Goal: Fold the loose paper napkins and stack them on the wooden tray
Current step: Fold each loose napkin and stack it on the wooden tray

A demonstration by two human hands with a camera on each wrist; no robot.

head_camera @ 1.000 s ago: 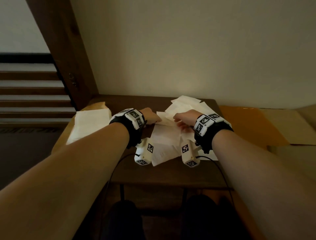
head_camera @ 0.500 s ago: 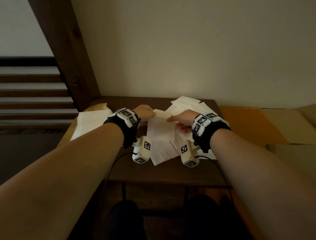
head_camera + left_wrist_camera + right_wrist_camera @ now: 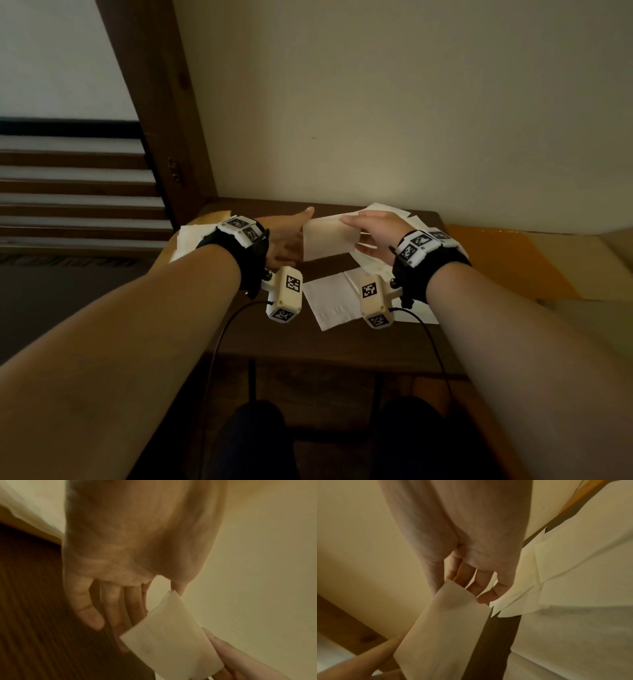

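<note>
I hold a folded white napkin [image 3: 329,240] in the air above the dark table [image 3: 274,339]. My right hand [image 3: 373,228] pinches its upper right edge, thumb in front and fingers behind [image 3: 467,574]. My left hand [image 3: 284,240] lies with straight fingers along the napkin's left edge, its thumb tip at the top corner [image 3: 178,590]. The napkin [image 3: 171,635] hangs between both hands [image 3: 445,628]. Loose napkins [image 3: 334,301] lie flat under my wrists, with more at the back right [image 3: 387,209]. At the left, the wooden tray [image 3: 214,215] carries a stack of folded napkins [image 3: 186,238].
The table stands against a plain wall. A wooden door frame [image 3: 164,137] rises at the back left, with steps beyond it. A lower orange-tan surface [image 3: 496,260] adjoins the table on the right. Cables hang from both wrist cameras over the front edge.
Both hands have lifted the folded napkin off the loose pile and carried it up and slightly left. The left fingers have straightened along its edge.
</note>
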